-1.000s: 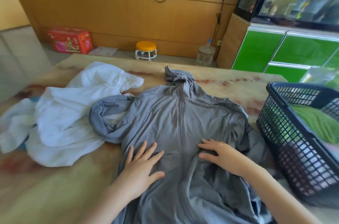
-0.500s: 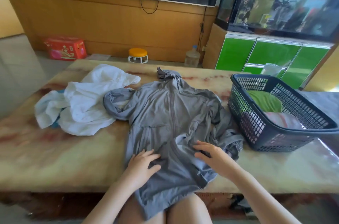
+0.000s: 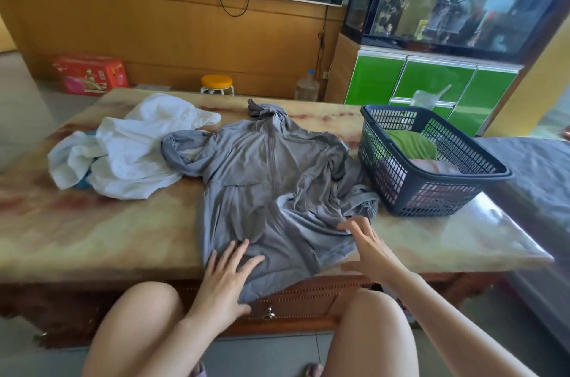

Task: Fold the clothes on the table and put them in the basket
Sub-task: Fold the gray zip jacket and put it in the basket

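Observation:
A grey zip hoodie (image 3: 262, 179) lies face up on the marble table (image 3: 108, 231), hood toward the far edge and hem hanging over the near edge. My left hand (image 3: 226, 278) lies flat on the hem with fingers spread. My right hand (image 3: 367, 244) hovers open at the hoodie's right lower edge, fingertips touching the cloth. A crumpled white garment (image 3: 132, 148) lies to the left, partly under the grey sleeve. A dark blue mesh basket (image 3: 431, 188) stands at the right with green and pink clothes inside.
My bare knees are below the table's near edge. Behind the table on the floor are a red box (image 3: 89, 74), an orange stool (image 3: 217, 83) and a water jug (image 3: 307, 88). A green cabinet (image 3: 431, 80) with a fish tank stands at the back right.
Both hands have slid down the hoodie toward the near edge. The view has pulled back and now takes in the table front and my knees.

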`<move>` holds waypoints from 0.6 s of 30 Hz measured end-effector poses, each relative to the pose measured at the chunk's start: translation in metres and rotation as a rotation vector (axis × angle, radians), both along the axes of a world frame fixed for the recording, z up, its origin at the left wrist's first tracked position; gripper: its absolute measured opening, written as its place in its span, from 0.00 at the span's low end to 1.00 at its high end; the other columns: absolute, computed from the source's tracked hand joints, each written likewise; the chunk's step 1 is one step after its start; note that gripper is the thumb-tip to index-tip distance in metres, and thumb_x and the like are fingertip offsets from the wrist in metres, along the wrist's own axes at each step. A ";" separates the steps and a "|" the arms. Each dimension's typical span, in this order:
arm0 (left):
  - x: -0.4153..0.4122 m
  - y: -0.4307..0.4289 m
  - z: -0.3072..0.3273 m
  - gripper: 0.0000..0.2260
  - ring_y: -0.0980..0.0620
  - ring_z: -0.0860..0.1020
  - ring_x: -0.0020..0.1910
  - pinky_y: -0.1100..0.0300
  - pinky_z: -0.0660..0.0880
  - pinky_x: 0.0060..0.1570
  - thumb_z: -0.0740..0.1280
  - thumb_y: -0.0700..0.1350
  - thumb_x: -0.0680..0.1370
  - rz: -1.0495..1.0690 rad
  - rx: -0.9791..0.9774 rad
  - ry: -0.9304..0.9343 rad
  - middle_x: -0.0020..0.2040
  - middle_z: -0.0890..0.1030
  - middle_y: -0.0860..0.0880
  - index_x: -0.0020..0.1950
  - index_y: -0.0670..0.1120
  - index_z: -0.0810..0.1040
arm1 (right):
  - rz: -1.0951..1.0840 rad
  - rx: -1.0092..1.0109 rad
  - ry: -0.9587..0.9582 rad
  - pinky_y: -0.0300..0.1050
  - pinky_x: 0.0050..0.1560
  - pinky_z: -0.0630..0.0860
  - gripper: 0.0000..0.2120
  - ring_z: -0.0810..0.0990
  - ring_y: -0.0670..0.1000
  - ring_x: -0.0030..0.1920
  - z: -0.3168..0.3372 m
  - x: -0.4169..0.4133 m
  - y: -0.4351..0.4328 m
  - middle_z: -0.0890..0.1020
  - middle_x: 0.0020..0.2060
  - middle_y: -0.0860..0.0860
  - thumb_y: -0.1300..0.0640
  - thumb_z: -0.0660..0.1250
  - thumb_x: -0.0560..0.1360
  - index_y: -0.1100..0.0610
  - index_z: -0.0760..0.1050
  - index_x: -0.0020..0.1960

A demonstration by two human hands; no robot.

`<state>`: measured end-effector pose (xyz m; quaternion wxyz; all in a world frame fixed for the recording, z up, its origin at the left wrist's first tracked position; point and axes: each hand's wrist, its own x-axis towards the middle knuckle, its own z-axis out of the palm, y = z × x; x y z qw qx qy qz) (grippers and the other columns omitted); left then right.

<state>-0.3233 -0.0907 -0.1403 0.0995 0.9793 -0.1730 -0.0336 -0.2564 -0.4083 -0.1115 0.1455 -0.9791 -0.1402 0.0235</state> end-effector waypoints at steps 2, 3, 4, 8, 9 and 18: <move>0.003 0.000 -0.007 0.37 0.44 0.78 0.59 0.43 0.76 0.55 0.83 0.45 0.49 0.008 -0.156 -0.171 0.61 0.77 0.50 0.56 0.56 0.75 | 0.006 -0.013 -0.013 0.46 0.61 0.69 0.33 0.63 0.51 0.65 0.000 0.003 -0.002 0.64 0.63 0.48 0.51 0.77 0.65 0.47 0.67 0.65; 0.005 0.001 -0.007 0.31 0.46 0.80 0.55 0.45 0.78 0.53 0.82 0.40 0.52 0.017 -0.230 -0.230 0.57 0.78 0.51 0.51 0.55 0.78 | 0.029 -0.050 -0.020 0.46 0.62 0.68 0.30 0.62 0.51 0.65 0.001 0.005 -0.003 0.65 0.63 0.48 0.50 0.77 0.65 0.47 0.69 0.64; 0.006 0.002 -0.006 0.26 0.48 0.80 0.51 0.50 0.79 0.50 0.81 0.37 0.54 0.034 -0.276 -0.272 0.53 0.78 0.52 0.47 0.53 0.80 | 0.050 -0.068 -0.021 0.46 0.63 0.67 0.28 0.61 0.51 0.65 0.000 0.005 -0.004 0.66 0.63 0.48 0.49 0.76 0.66 0.48 0.71 0.63; 0.006 0.008 0.009 0.15 0.54 0.79 0.41 0.68 0.69 0.34 0.77 0.36 0.64 0.152 -0.382 -0.248 0.44 0.78 0.56 0.44 0.51 0.81 | 0.059 -0.018 -0.070 0.50 0.59 0.72 0.18 0.63 0.50 0.64 -0.005 -0.002 -0.005 0.69 0.62 0.48 0.50 0.76 0.67 0.51 0.77 0.55; 0.006 0.010 0.012 0.13 0.55 0.79 0.42 0.67 0.67 0.33 0.75 0.37 0.68 0.179 -0.416 -0.225 0.43 0.77 0.58 0.46 0.52 0.81 | 0.043 0.014 -0.099 0.50 0.57 0.73 0.14 0.63 0.49 0.64 -0.008 -0.005 -0.005 0.70 0.62 0.47 0.52 0.76 0.67 0.51 0.78 0.51; -0.006 0.063 0.051 0.24 0.65 0.76 0.43 0.74 0.67 0.43 0.68 0.35 0.75 0.117 -0.665 -0.181 0.45 0.78 0.61 0.46 0.69 0.74 | -0.031 0.201 -0.211 0.40 0.40 0.70 0.05 0.75 0.43 0.38 0.039 -0.049 0.028 0.79 0.36 0.40 0.50 0.66 0.77 0.49 0.79 0.49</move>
